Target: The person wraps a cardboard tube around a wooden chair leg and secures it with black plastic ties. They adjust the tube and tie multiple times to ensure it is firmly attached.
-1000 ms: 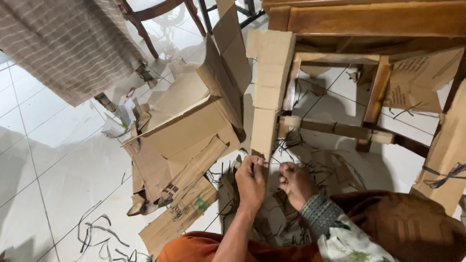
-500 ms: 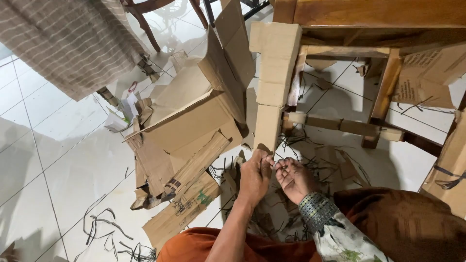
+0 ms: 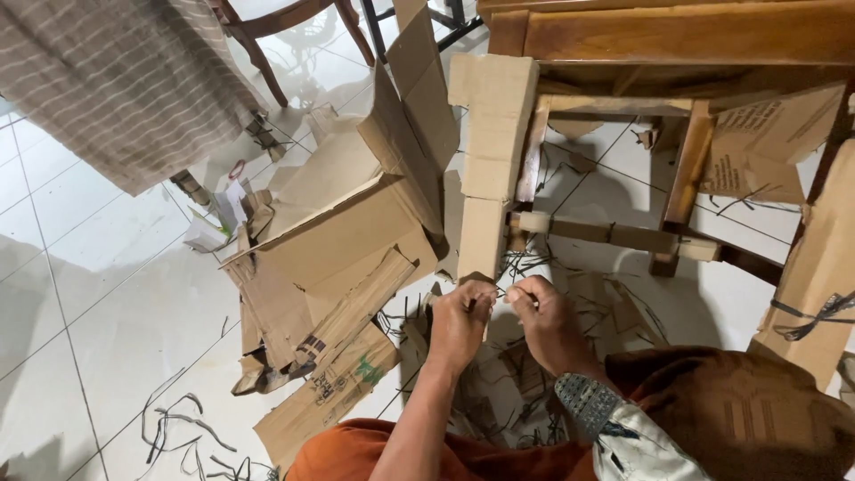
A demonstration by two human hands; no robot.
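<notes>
White glossy floor tiles [image 3: 116, 312] lie below us, littered with flattened brown cardboard boxes [image 3: 329, 258] and dark plastic strap offcuts [image 3: 178, 428]. A long folded brown cardboard strip [image 3: 490, 151] leans against the wooden chair frame [image 3: 677, 36], its long axis running straight away from us. Our 2 hands meet at its near end: the left hand [image 3: 459, 325] and right hand [image 3: 543, 321] are both curled closed, pinching something small we cannot tell, equally near.
</notes>
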